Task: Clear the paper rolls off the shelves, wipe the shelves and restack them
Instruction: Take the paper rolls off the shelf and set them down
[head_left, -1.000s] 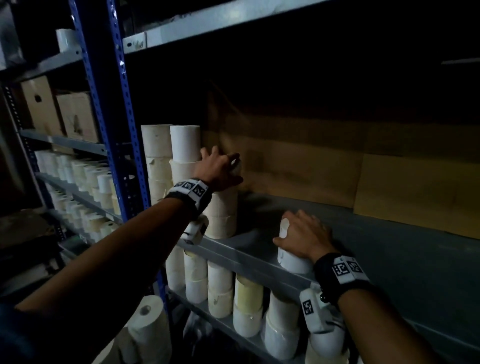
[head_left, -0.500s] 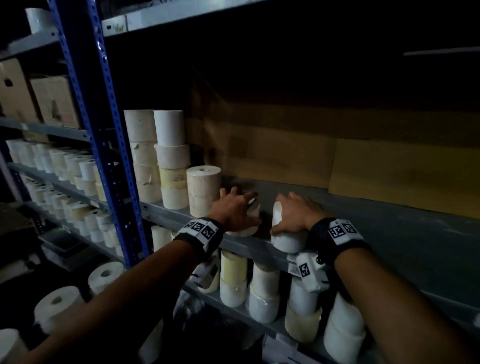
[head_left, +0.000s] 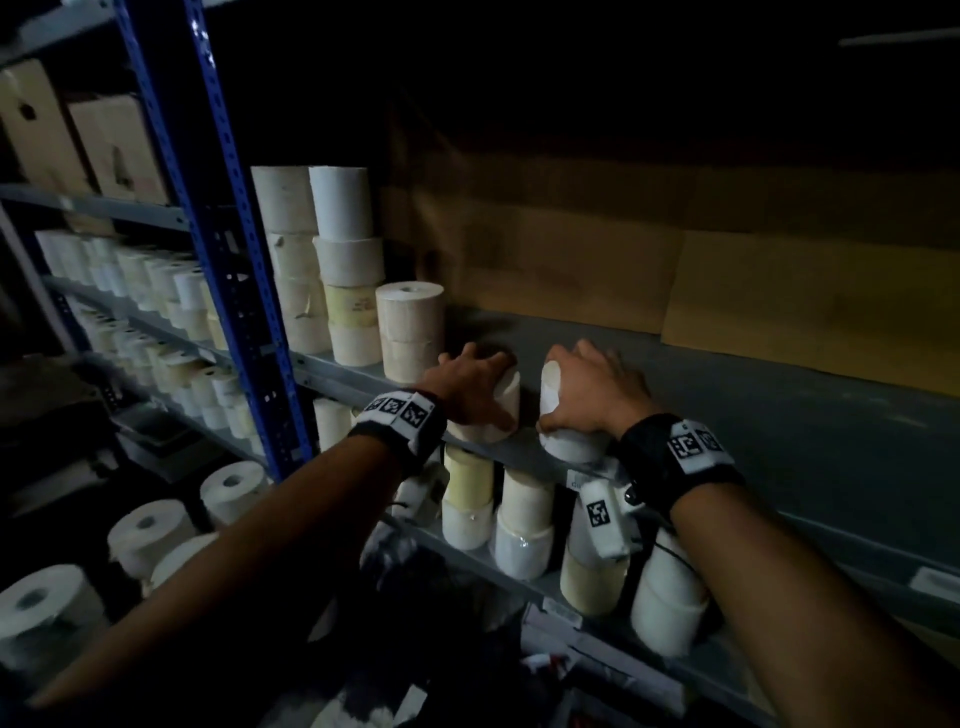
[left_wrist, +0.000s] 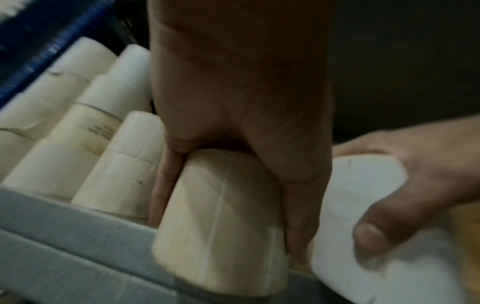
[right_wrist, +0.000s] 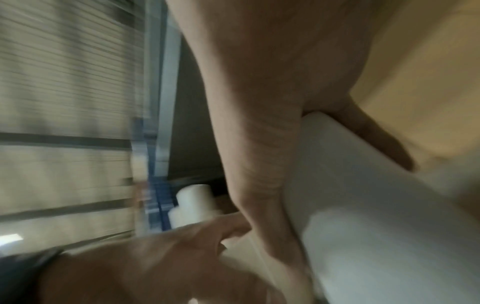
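Note:
My left hand (head_left: 470, 382) grips a cream paper roll (head_left: 501, 410) from above at the front edge of the grey shelf (head_left: 779, 441); in the left wrist view its fingers wrap the cream roll (left_wrist: 221, 222). Just to the right, my right hand (head_left: 587, 389) grips a white paper roll (head_left: 551, 395), also seen in the right wrist view as the white roll (right_wrist: 376, 236). Both rolls stand on the shelf, close together. Stacked rolls (head_left: 332, 270) fill the shelf's left end, with a shorter stack (head_left: 410, 327) next to my left hand.
A blue upright post (head_left: 228, 249) bounds the shelf on the left. Brown cardboard (head_left: 675, 270) lines the back. More rolls stand on the lower shelf (head_left: 519, 525) and lie loose at lower left (head_left: 150, 530). Boxes (head_left: 78, 140) sit in the neighbouring bay.
My left hand came down from the tall stack with a roll and set it on the shelf front beside the right hand's roll. The right hand barely moved.

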